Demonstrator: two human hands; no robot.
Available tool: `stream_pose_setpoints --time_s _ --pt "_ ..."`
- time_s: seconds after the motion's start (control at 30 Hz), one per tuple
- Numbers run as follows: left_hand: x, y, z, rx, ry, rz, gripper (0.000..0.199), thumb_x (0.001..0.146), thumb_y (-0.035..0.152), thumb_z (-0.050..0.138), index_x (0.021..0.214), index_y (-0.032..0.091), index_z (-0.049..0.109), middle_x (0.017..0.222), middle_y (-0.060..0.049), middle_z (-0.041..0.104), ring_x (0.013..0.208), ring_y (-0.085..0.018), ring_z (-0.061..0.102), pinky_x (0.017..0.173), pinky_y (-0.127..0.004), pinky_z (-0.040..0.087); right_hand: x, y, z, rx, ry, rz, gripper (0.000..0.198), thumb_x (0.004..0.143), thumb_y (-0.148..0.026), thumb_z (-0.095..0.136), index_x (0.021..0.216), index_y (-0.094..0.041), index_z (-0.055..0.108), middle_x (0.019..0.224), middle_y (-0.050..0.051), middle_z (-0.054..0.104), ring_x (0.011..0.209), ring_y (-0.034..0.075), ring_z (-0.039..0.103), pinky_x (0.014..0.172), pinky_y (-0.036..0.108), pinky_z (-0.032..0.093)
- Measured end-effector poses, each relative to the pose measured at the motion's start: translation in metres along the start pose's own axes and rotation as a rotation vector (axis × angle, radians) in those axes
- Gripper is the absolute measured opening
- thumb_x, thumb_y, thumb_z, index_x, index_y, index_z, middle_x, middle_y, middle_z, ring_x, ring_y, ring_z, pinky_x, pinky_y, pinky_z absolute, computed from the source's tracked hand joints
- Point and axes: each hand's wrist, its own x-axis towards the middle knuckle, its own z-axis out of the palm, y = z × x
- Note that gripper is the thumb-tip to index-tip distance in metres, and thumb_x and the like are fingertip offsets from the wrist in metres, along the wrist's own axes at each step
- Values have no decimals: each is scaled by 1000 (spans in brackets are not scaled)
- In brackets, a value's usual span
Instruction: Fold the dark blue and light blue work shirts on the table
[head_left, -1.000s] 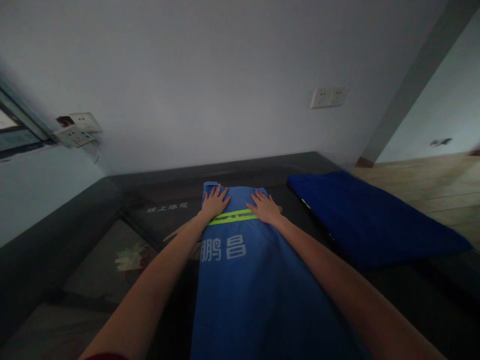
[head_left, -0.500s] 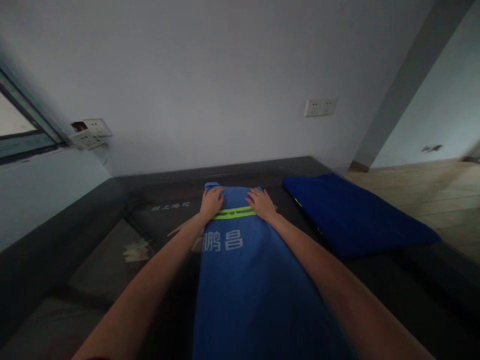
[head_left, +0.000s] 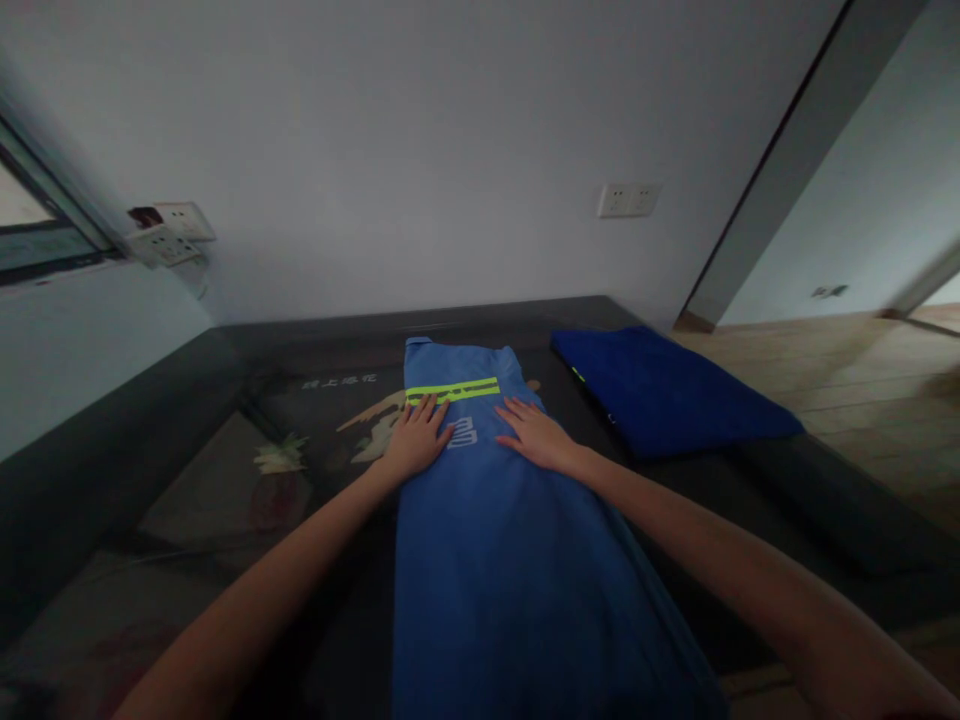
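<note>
A long blue garment (head_left: 480, 540), folded lengthwise, lies in front of me with its far end toward the wall. Across its far part runs a yellow-green reflective stripe (head_left: 480, 387), and white lettering (head_left: 463, 434) shows below it. My left hand (head_left: 415, 438) lies flat on its left side just under the stripe, fingers spread, covering part of the lettering. On the right side, my right hand (head_left: 536, 435) rests with fingers stretched out over the cloth near the edge. Loose folds show along the garment's lower right side.
The garment lies on a dark surface (head_left: 330, 350) printed with flowers and characters. To the right sits a folded darker blue garment (head_left: 667, 390). Behind is a pale wall with sockets (head_left: 630, 200); another socket strip (head_left: 171, 245) is at the left corner.
Both hands have slid toward me along the garment, from beside the stripe to below it. The left hand now covers lettering that was visible. The view has shifted slightly.
</note>
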Motion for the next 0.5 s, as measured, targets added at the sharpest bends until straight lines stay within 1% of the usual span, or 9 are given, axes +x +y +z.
stream_pose_setpoints --time_s 0.1,0.2,0.27,0.33,0.4,0.43,0.47,0.5 --pt "-1 -1 2 6 -9 2 56 93 49 31 144 26 32 154 -6 25 143 -24 15 116 -43 9 -11 10 7 -23 -1 -55 58 93 -46 43 144 -20 35 152 9 27 141 22 21 115 41 17" --pt "-3 0 -1 -32 18 2 54 93 46 35 142 24 36 152 -7 30 142 -25 18 116 -44 11 -13 17 6 -4 38 -86 54 94 -44 40 142 -19 37 151 10 31 140 20 24 115 40 17" --pt "-6 1 -5 -101 92 -8 49 94 40 37 139 22 40 148 -8 36 140 -24 24 115 -42 17 -15 17 3 37 81 -99 50 94 -41 42 139 -17 43 148 11 37 138 20 29 114 40 21" --pt "-12 -2 -9 -210 213 -19 45 93 32 38 136 19 42 143 -10 42 135 -23 33 113 -41 24 -20 17 -3 101 151 -99 44 93 -36 46 132 -17 50 142 12 46 133 21 37 111 41 28" --pt "-19 -10 -12 -338 316 -59 45 88 25 44 132 15 44 137 -14 47 130 -25 39 109 -43 30 -30 18 -15 177 259 -65 37 90 -31 49 123 -16 57 129 12 57 123 22 49 104 40 37" --pt "-23 -16 -14 -413 337 -104 46 85 23 48 130 14 46 134 -16 49 127 -26 43 106 -45 34 -36 20 -22 215 315 -26 32 89 -28 50 117 -16 61 121 12 62 114 22 55 99 39 41" --pt "-27 -22 -16 -504 330 -165 47 82 21 52 128 13 48 130 -17 51 123 -28 47 103 -46 38 -42 23 -30 251 356 29 27 88 -26 51 110 -16 64 111 10 67 104 21 61 93 36 45" --pt "-31 -28 -18 -617 293 -227 47 78 20 55 125 13 50 125 -16 55 118 -28 51 98 -46 42 -49 26 -37 288 368 97 22 87 -23 52 102 -16 66 101 9 69 93 20 64 86 34 48"
